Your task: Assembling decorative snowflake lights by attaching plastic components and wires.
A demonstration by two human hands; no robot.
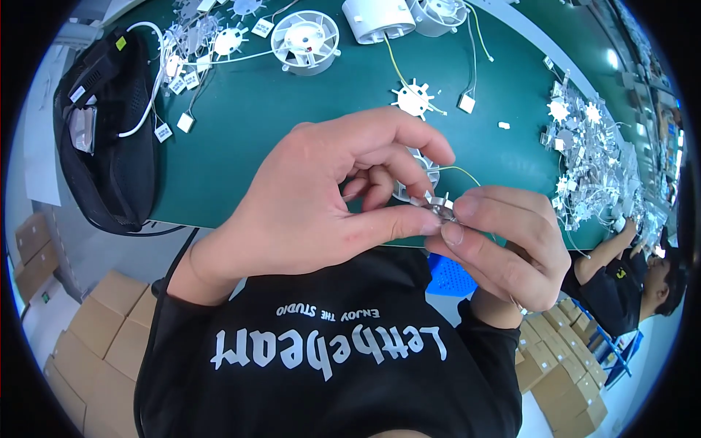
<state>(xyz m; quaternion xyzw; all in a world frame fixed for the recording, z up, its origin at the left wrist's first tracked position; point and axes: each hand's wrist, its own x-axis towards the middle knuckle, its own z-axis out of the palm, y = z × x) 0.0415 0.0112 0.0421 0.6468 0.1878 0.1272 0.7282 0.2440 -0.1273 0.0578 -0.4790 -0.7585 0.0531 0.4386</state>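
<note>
Pinching narrowly, your left hand (310, 193) and right hand (515, 241) are sharing the small pronged piece (442, 206), one gripping from each side, neither nearer. Its visible prongs are pointing away from your chest, near the green table's (241, 153) front edge; your fingertips are hiding its long axis.

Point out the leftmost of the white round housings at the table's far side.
The housing beside the white cable stands apart; the other two housings sit side by side farther right.
</note>
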